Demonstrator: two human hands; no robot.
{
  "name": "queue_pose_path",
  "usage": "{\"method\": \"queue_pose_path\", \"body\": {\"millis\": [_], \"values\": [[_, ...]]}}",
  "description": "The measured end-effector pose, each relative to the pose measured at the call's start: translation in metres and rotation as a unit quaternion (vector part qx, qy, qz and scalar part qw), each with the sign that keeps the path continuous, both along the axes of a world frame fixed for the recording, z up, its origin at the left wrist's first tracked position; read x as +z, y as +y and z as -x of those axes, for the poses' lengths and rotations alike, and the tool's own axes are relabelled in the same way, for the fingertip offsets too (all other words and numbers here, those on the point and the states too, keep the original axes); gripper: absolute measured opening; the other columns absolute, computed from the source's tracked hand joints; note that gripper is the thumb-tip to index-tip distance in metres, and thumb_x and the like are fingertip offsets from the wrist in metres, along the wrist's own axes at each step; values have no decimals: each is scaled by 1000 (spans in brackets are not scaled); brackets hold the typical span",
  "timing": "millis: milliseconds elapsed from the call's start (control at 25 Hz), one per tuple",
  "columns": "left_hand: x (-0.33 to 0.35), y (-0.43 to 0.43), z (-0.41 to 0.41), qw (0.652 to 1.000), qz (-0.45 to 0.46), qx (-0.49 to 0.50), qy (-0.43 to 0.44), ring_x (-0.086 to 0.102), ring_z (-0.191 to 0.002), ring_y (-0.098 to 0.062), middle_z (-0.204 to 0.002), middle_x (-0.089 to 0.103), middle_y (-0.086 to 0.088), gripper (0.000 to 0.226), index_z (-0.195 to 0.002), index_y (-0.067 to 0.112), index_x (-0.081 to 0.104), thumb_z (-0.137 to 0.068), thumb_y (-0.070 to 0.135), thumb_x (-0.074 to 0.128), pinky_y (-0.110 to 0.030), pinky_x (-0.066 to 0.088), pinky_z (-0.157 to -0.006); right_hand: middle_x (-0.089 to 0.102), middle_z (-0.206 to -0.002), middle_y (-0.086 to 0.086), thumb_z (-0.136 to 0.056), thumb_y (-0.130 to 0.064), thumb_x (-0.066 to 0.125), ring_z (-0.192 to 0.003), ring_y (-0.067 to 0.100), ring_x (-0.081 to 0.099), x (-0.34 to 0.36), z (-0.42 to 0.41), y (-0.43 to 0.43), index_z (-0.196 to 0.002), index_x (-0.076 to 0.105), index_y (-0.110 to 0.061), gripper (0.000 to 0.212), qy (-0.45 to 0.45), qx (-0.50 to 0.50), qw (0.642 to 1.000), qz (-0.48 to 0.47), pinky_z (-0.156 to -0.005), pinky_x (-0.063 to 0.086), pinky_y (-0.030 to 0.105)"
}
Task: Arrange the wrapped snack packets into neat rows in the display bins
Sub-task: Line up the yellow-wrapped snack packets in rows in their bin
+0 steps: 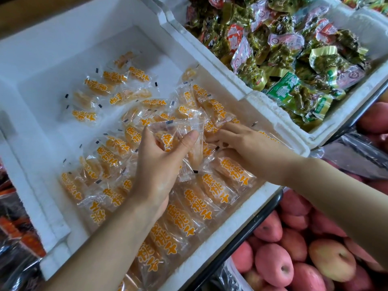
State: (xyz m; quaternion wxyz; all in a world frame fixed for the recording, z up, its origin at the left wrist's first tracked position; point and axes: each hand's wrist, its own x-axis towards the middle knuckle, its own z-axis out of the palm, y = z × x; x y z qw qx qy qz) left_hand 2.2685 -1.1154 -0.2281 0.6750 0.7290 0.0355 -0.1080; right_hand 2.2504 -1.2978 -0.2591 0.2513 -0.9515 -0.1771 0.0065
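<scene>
A white foam bin (237, 225) holds several clear packets with orange lettering (195, 198), laid in rough rows along its near side and scattered toward the far left. My left hand (159, 164) is above the middle of the bin and grips a small stack of these packets (178, 133) between thumb and fingers. My right hand (237, 141) reaches in from the right, palm down, its fingertips on packets beside the held stack; whether it pinches one is hidden.
A second white foam bin (357, 89) at the upper right is heaped with green, gold and pink wrapped snacks (283, 49). Red apples (294, 259) fill the lower right beyond a black rail. Dark packaged goods (14, 238) lie at the left edge.
</scene>
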Motion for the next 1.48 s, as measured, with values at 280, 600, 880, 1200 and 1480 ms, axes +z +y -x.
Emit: {"method": "queue_pose_path", "body": {"millis": [280,600,880,1200,1480], "values": [[2,-12,-2,998,34,45,28,70,-82,-15,-94,69,-1,27,-100,24,55,-80,33,71,-47,58,-76,53,-97,-16,-85,-28,65,-79,3,59,34,10,33,-128,39,-28,51,75,-135,951,-269,-69,49,20],[-5,-22,-17,997,38,4,64,62,-96,-36,-101,62,-19,9,-94,21,55,-93,28,59,-55,56,-76,64,-72,-9,-79,-1,70,-63,13,63,30,-12,25,-93,56,-20,28,125,-206,870,-430,-66,55,36],[0,-12,-43,1000,7,7,29,66,-83,-17,-107,61,-23,8,-105,31,53,-97,28,52,-35,56,-55,59,-99,1,-89,-20,60,-85,15,57,33,-38,-4,-115,56,-14,27,-67,-243,952,-172,-77,47,25],[-9,-20,-57,996,-41,-32,77,61,-93,-26,-115,60,-27,29,-111,5,54,-88,21,63,-61,52,-83,48,-129,-3,-98,-29,43,-122,22,44,12,-52,-1,-142,31,-35,46,17,-122,983,139,-86,42,35],[-16,-22,-70,993,-119,9,0,55,-62,-14,-76,59,2,25,-99,18,59,-80,17,75,-17,49,-58,49,-127,6,-91,-36,54,-108,29,54,24,-61,-1,-136,36,-25,50,-33,-220,973,69,-80,49,41]]}}
